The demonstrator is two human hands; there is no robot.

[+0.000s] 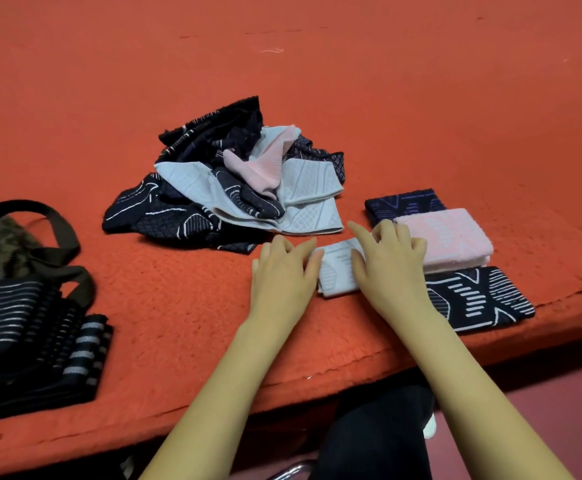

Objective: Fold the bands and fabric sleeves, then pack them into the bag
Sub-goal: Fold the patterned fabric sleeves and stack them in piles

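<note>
1. Folding is the step in hand: we judge the white sleeve (338, 271) is getting its last crease. It lies on the red surface (178, 306) between our two sets of fingers.
2. Our left hand (282, 271) has its fingers straight and open, pressing the sleeve's left edge.
3. Our right hand (391, 261) lies on the sleeve's right edge, forefinger stretched out and the other fingers bent. We cannot tell whether they pinch cloth or only press.
4. Just right of the right fingers lie folded pieces: a navy one (405, 202), a pink one (452, 237) and a patterned one (480, 296).
5. Beyond the fingertips sits the unfolded pile (227, 178). Well left of the left fingers is the bag (71, 244), with striped bands (23, 320) by it.
6. Next, we judge, the sleeve joins the folded pieces and a fresh piece comes from the pile; packing waits.
7. We can read no brand, label or writing, only woven lines and lattice patterns.
</note>
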